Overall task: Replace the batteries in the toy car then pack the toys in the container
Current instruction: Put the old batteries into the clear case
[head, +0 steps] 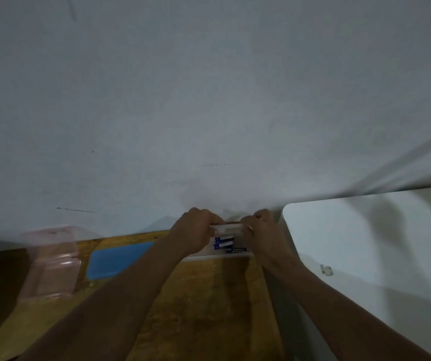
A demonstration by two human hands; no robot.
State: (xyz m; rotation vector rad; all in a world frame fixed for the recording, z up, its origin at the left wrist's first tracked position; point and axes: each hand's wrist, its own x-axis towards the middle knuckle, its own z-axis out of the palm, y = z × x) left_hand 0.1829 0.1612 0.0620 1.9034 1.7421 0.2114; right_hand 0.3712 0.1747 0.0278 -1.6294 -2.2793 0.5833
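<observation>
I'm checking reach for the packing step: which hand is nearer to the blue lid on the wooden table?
Left. The left hand grips the battery pack just right of the blue lid; the right hand grips the pack's far side.

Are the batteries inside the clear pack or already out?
Inside: the blue batteries show through the clear pack, whose top edge the left hand and right hand pinch.

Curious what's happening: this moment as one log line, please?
left hand: pinches battery packet top | right hand: pinches same top | packet: over wooden table | pink container: left, untouched
</observation>
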